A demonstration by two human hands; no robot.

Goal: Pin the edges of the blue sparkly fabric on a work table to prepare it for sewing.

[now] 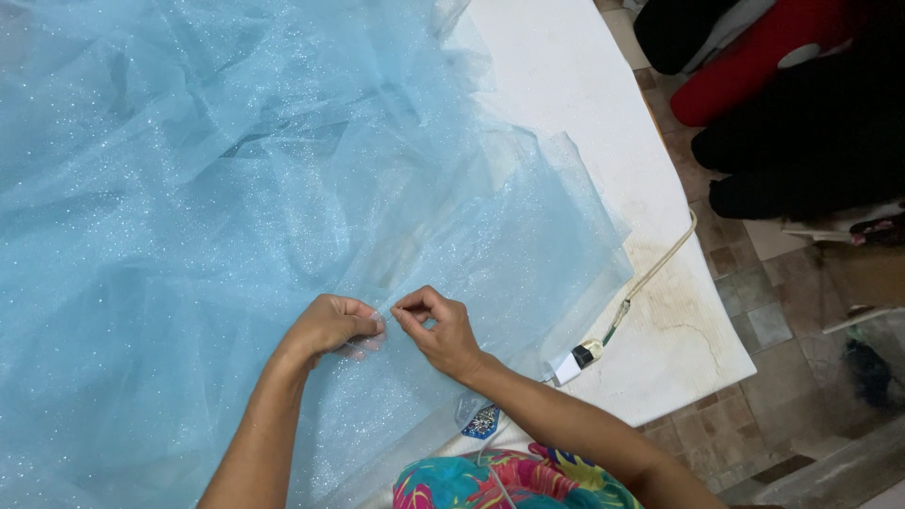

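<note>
A large sheet of light blue glittery tulle (236,188) lies spread and bunched over a white table (584,85). My left hand (330,323) and my right hand (436,328) meet near the fabric's near edge, each pinching the thin tulle between thumb and forefinger, fingertips almost touching. Whether a pin or needle is in the fingers is too small to tell.
A beige cord (655,269) with a white plug (568,366) lies on the stained table corner at right. Beyond the table edge are a tiled floor (754,320) and dark and red bundles (782,85). My colourful clothing (509,481) shows at the bottom.
</note>
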